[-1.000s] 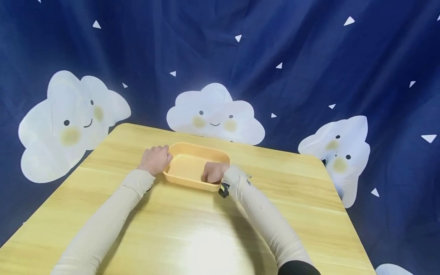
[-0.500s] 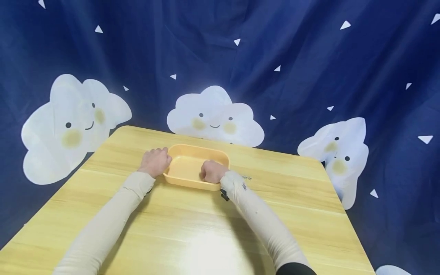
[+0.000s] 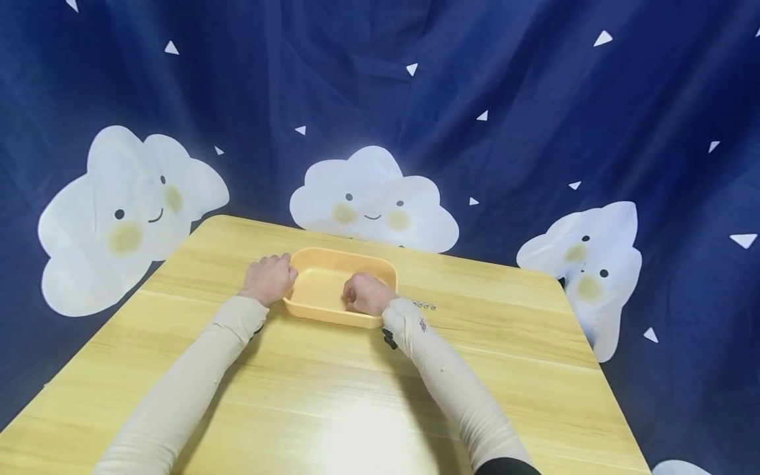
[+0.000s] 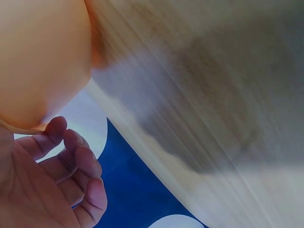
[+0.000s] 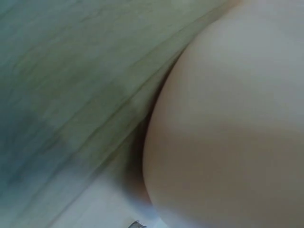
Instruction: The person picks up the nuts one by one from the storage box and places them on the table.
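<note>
A yellow-orange rectangular tray [image 3: 332, 315] sits toward the far side of the wooden table. At its left end my left hand [image 3: 268, 278] grips the rim; in the left wrist view the curled fingers [image 4: 88, 161] lie outside, the index fingertip right at the tray's edge. My right hand [image 3: 369, 294] reaches over the near right corner into the tray, fingers bent downward close over its floor. Those fingertips are hidden, and I cannot tell whether they hold something. The right wrist view is mostly filled by the tray's outer wall [image 5: 223, 123].
Several small shiny metal pieces [image 3: 425, 305] lie in a row on the wooden table [image 3: 499, 330], just right of the tray beside the right sleeve [image 3: 442, 369]. A dark blue curtain [image 3: 493, 59] with smiling clouds hangs behind the table's far edge.
My right hand has shifted slightly left and up inside the tray, uncovering more of the shiny pieces by the sleeve. The left hand keeps its grip on the rim.
</note>
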A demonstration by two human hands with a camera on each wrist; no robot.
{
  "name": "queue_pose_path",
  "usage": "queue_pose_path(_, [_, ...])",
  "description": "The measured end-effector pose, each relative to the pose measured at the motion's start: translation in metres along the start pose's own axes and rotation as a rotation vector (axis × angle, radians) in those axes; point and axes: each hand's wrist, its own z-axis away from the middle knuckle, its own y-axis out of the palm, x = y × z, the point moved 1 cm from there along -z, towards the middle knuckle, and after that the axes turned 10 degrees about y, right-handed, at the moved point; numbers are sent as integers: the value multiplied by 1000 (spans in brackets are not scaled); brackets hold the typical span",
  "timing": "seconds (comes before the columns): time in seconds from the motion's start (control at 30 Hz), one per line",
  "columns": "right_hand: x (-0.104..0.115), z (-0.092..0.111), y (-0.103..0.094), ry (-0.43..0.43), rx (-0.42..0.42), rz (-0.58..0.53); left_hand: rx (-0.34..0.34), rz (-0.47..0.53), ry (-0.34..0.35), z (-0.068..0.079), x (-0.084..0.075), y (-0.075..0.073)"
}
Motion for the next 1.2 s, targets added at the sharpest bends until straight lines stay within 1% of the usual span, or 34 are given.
queue_pose_path(0.23, [1, 1, 0, -12, -23, 4, -13, 0, 4, 0, -2, 0])
queue_pose_path(0.6, [-1, 0, 2, 20, -66, 62, -2, -3, 2, 1, -2, -1])
queue_pose_path(1.1, [3, 2, 0, 29, -48, 60, 1, 1, 5, 1, 1, 0])
queue_pose_path(1.2, [3, 2, 0, 32, -43, 44, 0, 4, 4, 0, 2, 1])
